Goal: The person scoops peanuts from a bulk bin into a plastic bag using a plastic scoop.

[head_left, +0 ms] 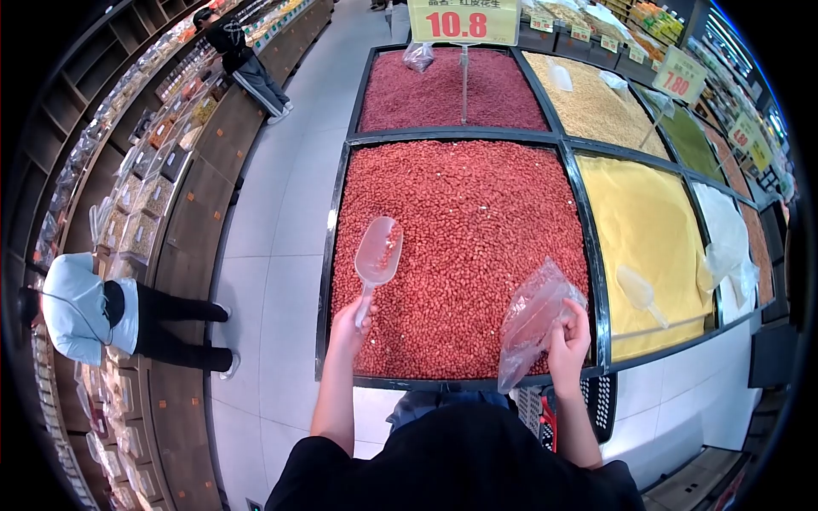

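My left hand [350,325] is closed round the handle of a clear plastic scoop [377,255]. A few red peanuts lie in the scoop, which is over the left part of a wide bin of red peanuts [460,221]. Near the bin's front right corner, my right hand [569,336] pinches the edge of a clear plastic bag [532,319]. The bag hangs above the peanuts and partly over the bin's front edge. Whether anything is inside the bag cannot be made out.
Behind is a bin of darker red goods [426,94] with a price sign [464,21]. At right, another scoop [637,289] lies on a yellow-filled bin [643,230]. A person in light blue [85,307] and one in black [226,43] stand by the left shelves.
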